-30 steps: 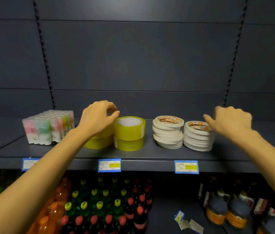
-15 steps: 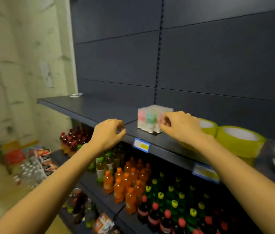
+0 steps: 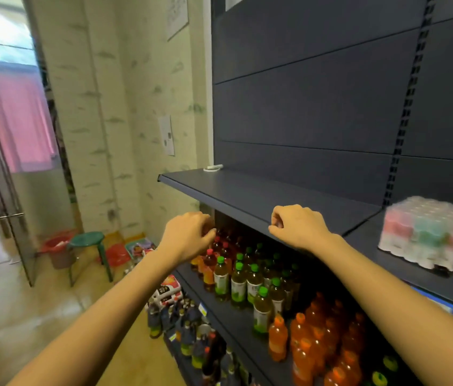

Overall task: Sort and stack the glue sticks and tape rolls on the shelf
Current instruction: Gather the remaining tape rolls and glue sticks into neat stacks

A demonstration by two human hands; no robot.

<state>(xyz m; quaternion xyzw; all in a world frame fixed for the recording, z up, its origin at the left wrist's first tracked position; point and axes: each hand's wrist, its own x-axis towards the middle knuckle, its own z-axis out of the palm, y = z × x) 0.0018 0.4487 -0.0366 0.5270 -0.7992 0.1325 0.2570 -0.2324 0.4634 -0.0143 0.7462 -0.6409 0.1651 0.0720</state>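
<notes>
My left hand (image 3: 189, 238) hovers in front of the drink bottles (image 3: 236, 277), fingers curled in, holding nothing I can see; my right hand (image 3: 299, 227), fingers likewise curled and empty, is at the front edge of the dark shelf (image 3: 261, 192); further right stands the wrapped pack of glue sticks (image 3: 428, 232), well apart from both hands; no tape rolls show, so I cannot judge the sorting finished.
</notes>
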